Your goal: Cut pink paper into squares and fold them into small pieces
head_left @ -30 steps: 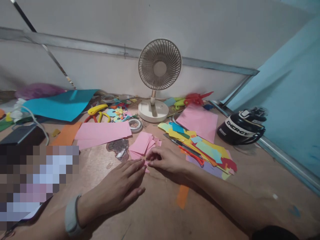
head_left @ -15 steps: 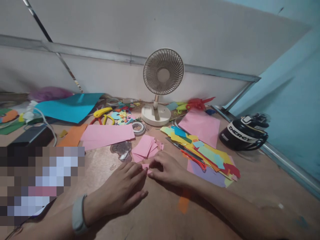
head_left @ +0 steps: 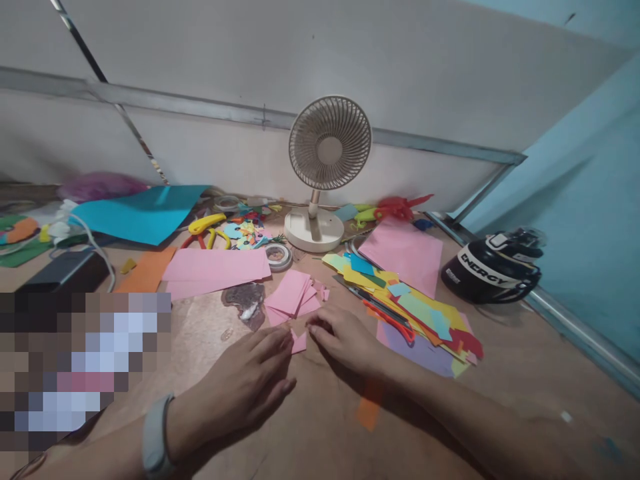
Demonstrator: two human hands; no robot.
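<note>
A small piece of folded pink paper (head_left: 299,343) lies on the wooden table, partly covered by the fingertips of my left hand (head_left: 245,377). That hand is open, its fingers stretched out and its thumb apart. My right hand (head_left: 345,340) rests just right of the piece, fingers loosely bent and off the paper, with nothing visible in them. Just beyond the hands is a fanned stack of pink paper pieces (head_left: 290,293), with small scraps at its right side. A grey band circles my left wrist.
A white fan (head_left: 314,230) stands at the back. Scissors with orange handles (head_left: 395,323) lie on coloured paper at the right, near a black jug (head_left: 493,270). Pink sheets (head_left: 217,267), a tape roll (head_left: 277,257) and yellow-handled scissors (head_left: 207,225) lie left. An orange strip (head_left: 369,407) sits under my right forearm.
My right fingers have drawn back to the right, away from the small pink paper, so more of it shows. My left hand stays on it. The view has shifted slightly.
</note>
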